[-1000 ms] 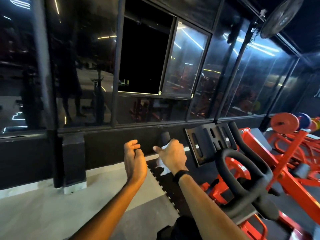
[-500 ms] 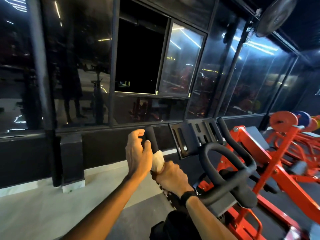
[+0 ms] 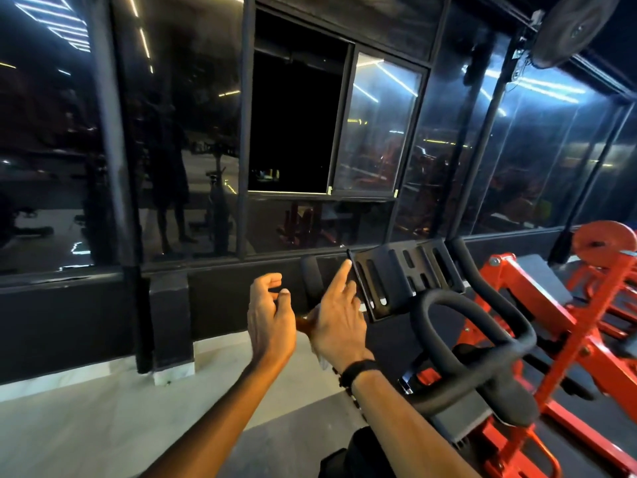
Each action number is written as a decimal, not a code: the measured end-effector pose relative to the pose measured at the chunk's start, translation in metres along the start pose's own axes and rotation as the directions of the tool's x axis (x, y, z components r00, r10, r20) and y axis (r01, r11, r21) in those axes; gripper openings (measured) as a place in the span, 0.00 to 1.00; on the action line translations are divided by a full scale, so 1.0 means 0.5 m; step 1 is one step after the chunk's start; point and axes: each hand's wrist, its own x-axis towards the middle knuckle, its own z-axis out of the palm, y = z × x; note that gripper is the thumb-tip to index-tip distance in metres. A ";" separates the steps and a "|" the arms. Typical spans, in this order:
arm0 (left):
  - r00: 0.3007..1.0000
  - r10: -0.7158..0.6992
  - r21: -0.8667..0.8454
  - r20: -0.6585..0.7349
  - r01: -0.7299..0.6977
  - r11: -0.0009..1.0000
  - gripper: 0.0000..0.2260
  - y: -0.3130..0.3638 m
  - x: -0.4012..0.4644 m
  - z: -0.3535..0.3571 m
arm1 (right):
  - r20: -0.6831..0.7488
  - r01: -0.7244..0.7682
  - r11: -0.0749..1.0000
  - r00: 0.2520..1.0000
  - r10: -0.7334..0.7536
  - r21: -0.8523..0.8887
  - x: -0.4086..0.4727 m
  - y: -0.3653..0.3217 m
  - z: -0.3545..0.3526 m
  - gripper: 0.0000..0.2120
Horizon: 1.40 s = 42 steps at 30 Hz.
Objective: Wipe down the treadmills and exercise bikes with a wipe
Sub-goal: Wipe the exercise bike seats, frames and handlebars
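An exercise bike with black looped handlebars (image 3: 475,343) and a slotted black device holder (image 3: 406,274) stands in front of me at the right. Its left bar end (image 3: 310,274) sticks up between my hands. My left hand (image 3: 272,319) hovers just left of that bar end, fingers loosely curled, holding nothing. My right hand (image 3: 339,322) has its index finger stretched up to the holder's left edge. Bits of the white wipe (image 3: 323,362) show under its palm and by its lower fingers, which seem to hold it.
Orange weight machines (image 3: 582,305) with an orange plate (image 3: 601,239) crowd the right side. A dark glass wall with an open sliding window (image 3: 293,125) runs ahead, with a black pillar base (image 3: 170,322) at its foot. A fan (image 3: 572,25) hangs top right. Pale floor (image 3: 86,426) lies left.
My left hand has let go of the left bar end and drawn back. My right hand has risen off the bar with the wipe, index finger now at the holder's edge.
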 end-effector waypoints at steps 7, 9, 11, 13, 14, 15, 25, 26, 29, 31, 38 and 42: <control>1.000 -0.009 -0.022 0.007 0.009 1.000 0.11 -0.011 -0.017 -0.013 | 0.254 -0.196 0.974 0.954 0.162 0.111 0.021 0.031 0.010 0.27; 1.000 -0.008 -0.015 0.018 0.008 1.000 0.11 -0.011 -0.024 -0.008 | 0.471 -0.341 0.869 0.870 0.146 0.359 0.006 0.056 -0.005 0.24; 0.999 -0.002 0.003 0.034 0.001 1.000 0.11 -0.009 -0.031 0.004 | 0.624 -0.456 0.773 0.775 0.102 0.441 -0.024 0.085 -0.024 0.19; 0.999 -0.001 0.021 0.054 0.000 1.000 0.11 -0.004 -0.041 0.023 | 0.682 -0.485 0.774 0.725 0.096 0.407 -0.053 0.108 -0.047 0.15; 0.998 0.009 0.030 0.063 -0.011 0.999 0.12 0.000 -0.047 0.031 | 0.693 -0.478 0.795 0.713 0.103 0.373 -0.063 0.118 -0.055 0.14; 0.997 0.029 0.041 0.070 -0.032 0.999 0.12 0.004 -0.053 0.041 | 0.695 -0.457 0.823 0.711 0.111 0.336 -0.071 0.126 -0.065 0.13; 0.992 0.122 0.056 0.036 -0.123 0.991 0.10 0.020 -0.075 0.062 | 0.385 -0.092 0.992 0.921 0.054 0.081 -0.088 0.102 -0.096 0.65; 0.994 0.110 0.029 0.022 -0.111 0.993 0.09 0.018 -0.074 0.061 | 0.333 -0.060 0.995 0.942 0.028 0.085 -0.090 0.085 -0.095 0.67; 0.997 0.080 -0.034 -0.014 -0.080 0.996 0.13 0.013 -0.072 0.055 | 0.259 0.027 1.000 0.966 -0.023 -0.012 -0.096 0.040 -0.054 0.56; 0.997 0.060 -0.070 -0.046 -0.063 0.996 0.14 0.013 -0.073 0.052 | 0.194 0.073 0.985 0.980 -0.041 -0.158 -0.098 0.033 -0.022 0.39; 0.985 0.167 -0.057 -0.031 -0.169 0.984 0.12 0.015 -0.077 0.056 | 0.224 0.051 0.964 0.974 0.009 -0.261 -0.128 0.100 -0.058 0.25; 0.937 0.346 -0.016 0.052 -0.346 0.938 0.10 0.028 -0.107 0.085 | 0.261 0.191 0.932 0.959 -0.111 -0.307 -0.170 0.157 -0.088 0.21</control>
